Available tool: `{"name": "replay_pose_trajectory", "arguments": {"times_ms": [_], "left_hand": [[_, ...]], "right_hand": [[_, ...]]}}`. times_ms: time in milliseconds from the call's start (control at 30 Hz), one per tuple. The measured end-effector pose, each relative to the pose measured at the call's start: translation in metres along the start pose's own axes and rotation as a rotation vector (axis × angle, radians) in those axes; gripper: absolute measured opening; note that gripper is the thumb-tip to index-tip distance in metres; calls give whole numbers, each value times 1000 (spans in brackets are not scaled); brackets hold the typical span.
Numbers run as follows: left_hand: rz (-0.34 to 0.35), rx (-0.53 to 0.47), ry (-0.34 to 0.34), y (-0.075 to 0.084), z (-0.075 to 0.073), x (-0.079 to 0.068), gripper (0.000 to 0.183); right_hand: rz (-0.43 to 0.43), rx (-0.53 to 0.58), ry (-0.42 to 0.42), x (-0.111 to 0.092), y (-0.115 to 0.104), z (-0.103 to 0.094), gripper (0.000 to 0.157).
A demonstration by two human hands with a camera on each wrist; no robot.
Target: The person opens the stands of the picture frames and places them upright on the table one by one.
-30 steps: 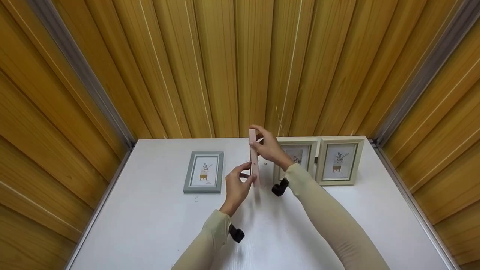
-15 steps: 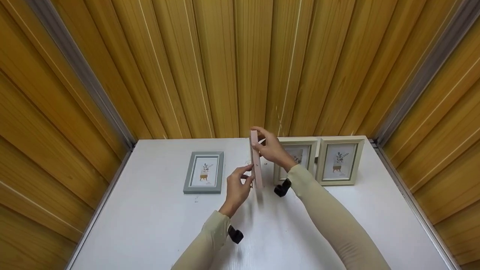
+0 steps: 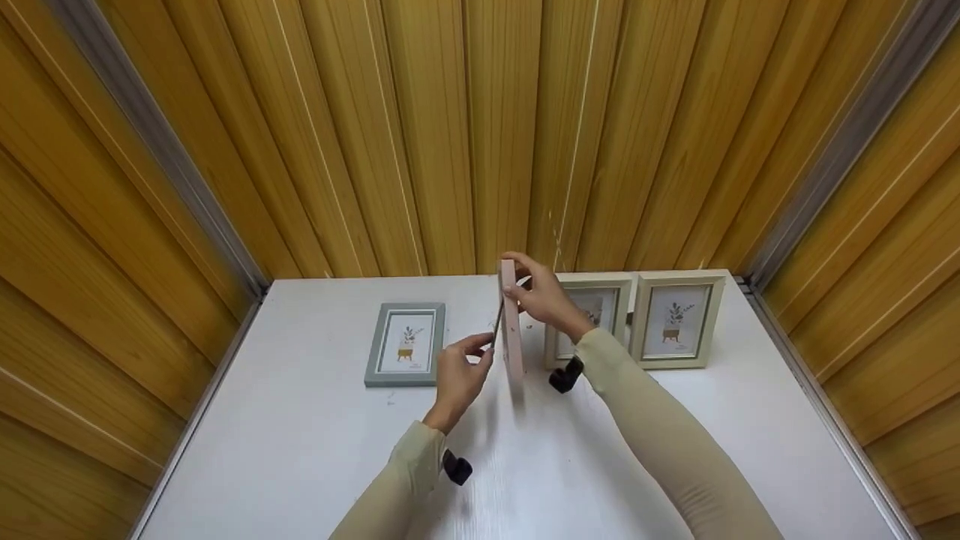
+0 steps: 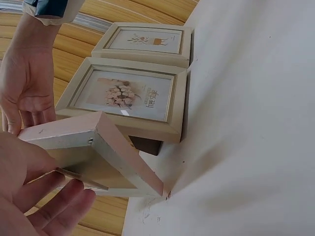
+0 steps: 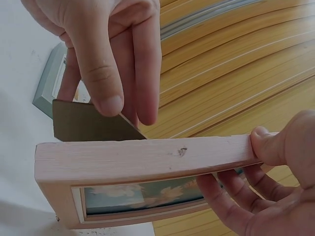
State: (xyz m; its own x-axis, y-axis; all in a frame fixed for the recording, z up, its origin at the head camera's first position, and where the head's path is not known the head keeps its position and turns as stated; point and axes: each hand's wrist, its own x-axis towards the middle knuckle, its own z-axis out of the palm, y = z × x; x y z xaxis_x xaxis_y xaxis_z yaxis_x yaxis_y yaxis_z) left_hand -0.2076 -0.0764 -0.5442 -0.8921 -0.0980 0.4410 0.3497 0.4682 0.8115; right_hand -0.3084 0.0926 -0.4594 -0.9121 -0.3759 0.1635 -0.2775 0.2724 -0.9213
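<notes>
Gripping pink frame (image 3: 512, 330) near far edge of worktop (image 3: 322, 450) with right hand (image 3: 546, 301), likely for steadiness, pinched rear flap (image 5: 86, 124) with left hand (image 3: 459, 379).

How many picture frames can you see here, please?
4, in the head view: a grey-green frame at left, a pink frame in the right hand, a cream frame partly behind that hand, another cream frame at far right.
</notes>
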Motion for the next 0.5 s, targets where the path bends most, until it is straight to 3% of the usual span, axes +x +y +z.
{"name": "replay_pose_trajectory", "arguments": {"times_ms": [233, 500], "left_hand": [[7, 51, 82, -8, -12, 4, 20], [13, 78, 97, -19, -19, 7, 16]], "right_hand": [[-5, -14, -12, -2, 0, -2, 56], [0, -2, -12, -4, 5, -1, 55]]}}
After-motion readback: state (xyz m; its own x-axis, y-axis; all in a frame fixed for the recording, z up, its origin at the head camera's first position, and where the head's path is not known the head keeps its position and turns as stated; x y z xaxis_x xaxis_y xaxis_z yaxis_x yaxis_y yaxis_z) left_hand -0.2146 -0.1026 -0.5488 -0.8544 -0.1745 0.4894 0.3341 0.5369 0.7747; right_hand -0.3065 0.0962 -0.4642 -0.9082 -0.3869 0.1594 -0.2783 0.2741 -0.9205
